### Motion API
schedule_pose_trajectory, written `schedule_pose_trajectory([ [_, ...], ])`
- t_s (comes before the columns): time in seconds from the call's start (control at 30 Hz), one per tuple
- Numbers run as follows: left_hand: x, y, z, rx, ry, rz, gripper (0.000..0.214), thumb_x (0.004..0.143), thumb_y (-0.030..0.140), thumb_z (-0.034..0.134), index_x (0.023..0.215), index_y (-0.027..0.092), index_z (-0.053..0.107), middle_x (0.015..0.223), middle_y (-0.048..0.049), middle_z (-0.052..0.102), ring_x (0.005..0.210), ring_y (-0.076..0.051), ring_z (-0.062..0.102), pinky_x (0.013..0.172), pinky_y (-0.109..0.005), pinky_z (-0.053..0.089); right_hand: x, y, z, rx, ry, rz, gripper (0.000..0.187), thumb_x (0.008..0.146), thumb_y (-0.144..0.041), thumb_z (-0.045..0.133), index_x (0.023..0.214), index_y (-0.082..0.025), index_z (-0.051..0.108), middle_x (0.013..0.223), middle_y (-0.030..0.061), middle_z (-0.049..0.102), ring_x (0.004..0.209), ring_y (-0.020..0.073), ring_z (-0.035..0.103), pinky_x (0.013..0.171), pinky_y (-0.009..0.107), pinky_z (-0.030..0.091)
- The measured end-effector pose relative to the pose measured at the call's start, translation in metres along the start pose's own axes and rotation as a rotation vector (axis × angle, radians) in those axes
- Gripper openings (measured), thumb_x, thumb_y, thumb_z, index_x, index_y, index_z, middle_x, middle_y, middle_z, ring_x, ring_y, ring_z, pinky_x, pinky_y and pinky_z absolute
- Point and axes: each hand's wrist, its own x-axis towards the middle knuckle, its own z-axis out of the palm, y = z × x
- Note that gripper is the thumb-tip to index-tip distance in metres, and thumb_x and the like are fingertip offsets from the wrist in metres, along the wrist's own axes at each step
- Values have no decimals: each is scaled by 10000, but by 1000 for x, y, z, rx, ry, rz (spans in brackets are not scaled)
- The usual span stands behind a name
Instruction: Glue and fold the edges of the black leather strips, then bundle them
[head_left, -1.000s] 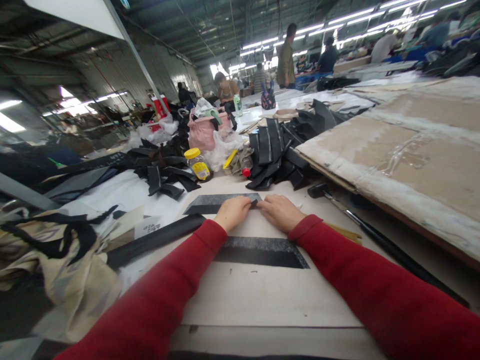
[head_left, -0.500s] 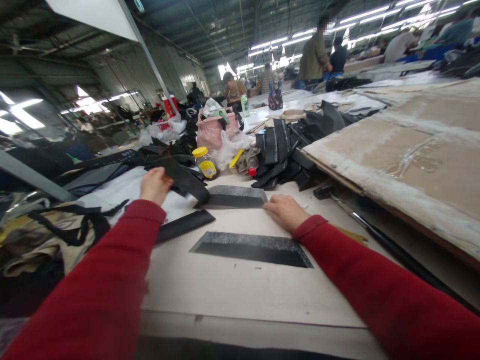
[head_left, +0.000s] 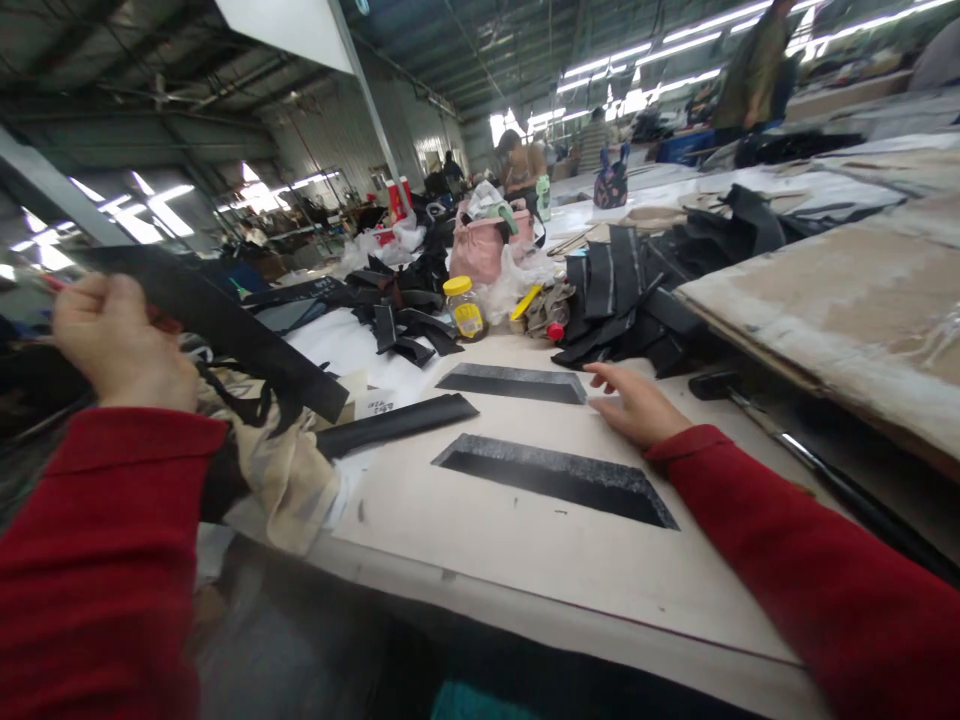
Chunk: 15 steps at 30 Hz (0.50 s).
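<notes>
My left hand (head_left: 124, 335) is closed around one end of a long black strip (head_left: 247, 335), raised at the left. The strip slants down to the right, its low end above the cloth and papers. My right hand (head_left: 634, 400) is open, thumb and fingers apart, at the right end of the farther black slot-shaped area (head_left: 514, 383) on the pale board (head_left: 480, 540). Nearer lies a second black slot-shaped area (head_left: 559, 480) with a grey speckled edge. I cannot tell whether these are cut-outs or pieces laid on top. Another black strip (head_left: 401, 422) rests on the board's left side.
Behind the board stand a yellow-lidded jar (head_left: 465, 310), a pink bag (head_left: 480, 245) and a heap of black strips (head_left: 622, 290). A large worn board (head_left: 840, 270) juts in from the right. Beige cloth (head_left: 289, 470) hangs at the left edge. People work farther back.
My left hand has swung left and nearer with the black strip, off the far slot-shaped area. My right hand has loosened its fingers and stays at that area's right end. The view has turned left.
</notes>
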Motion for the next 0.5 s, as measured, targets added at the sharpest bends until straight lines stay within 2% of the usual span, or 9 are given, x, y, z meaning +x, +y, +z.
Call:
schedule_pose_trajectory([
  [0.03,-15,10,-2,-24,176,69,94,722,191,506,750,178,417,609,52,387,463,-55,393,403,-189,308,0,-1,-10,86,49,32,442,778,-309,527,1198,-175,489,995,87,597,840,205,543,778,361,436],
  [0.07,-33,20,-6,-48,188,183,95,710,170,543,775,160,475,623,46,427,469,-56,406,425,-207,345,-2,-5,-21,175,84,79,422,777,-358,527,1163,-188,518,983,84,600,825,206,544,759,360,445],
  [0.1,-57,32,-11,-17,83,286,123,704,186,595,803,156,529,661,32,487,518,-72,460,469,-231,402,-4,-12,-33,260,100,141,394,775,-412,526,1105,-199,558,963,80,605,808,205,546,739,356,452],
  [0.17,-112,56,-24,107,-67,529,131,763,224,602,885,181,583,744,12,550,648,-107,532,594,-275,462,-12,-36,-53,468,25,258,382,776,-507,512,991,-209,614,910,71,619,765,189,551,702,333,462],
  [0.23,-173,74,-35,228,-322,786,133,803,157,565,929,194,585,855,5,583,805,-127,555,751,-311,467,-27,-70,-62,684,-193,277,445,783,-574,480,922,-182,640,812,67,622,692,162,550,653,306,470],
  [0.3,-231,85,-40,81,-635,982,221,809,86,530,1011,172,559,863,-15,578,801,-122,548,697,-273,470,-45,-104,-55,865,-514,258,523,801,-614,415,920,-155,638,804,78,629,650,149,559,605,291,470],
  [0.37,-280,90,-37,-18,-846,1079,194,883,135,425,1040,132,538,824,-38,595,768,-135,540,668,-288,462,-62,-127,-36,979,-758,279,568,821,-636,338,840,-143,620,773,74,623,630,145,567,561,273,457],
  [0.43,-316,92,-31,-29,-1008,1101,184,919,183,378,989,138,542,772,-26,595,708,-124,529,620,-275,435,-75,-136,-16,984,-881,358,522,822,-621,353,734,-150,560,659,32,590,540,116,530,498,241,423],
  [0.5,-336,92,-25,-14,-1145,1060,184,927,247,387,922,160,549,758,-10,595,715,-129,526,606,-275,412,-84,-133,-2,906,-921,437,430,811,-573,430,703,-163,501,559,-17,532,453,85,457,435,207,362],
])
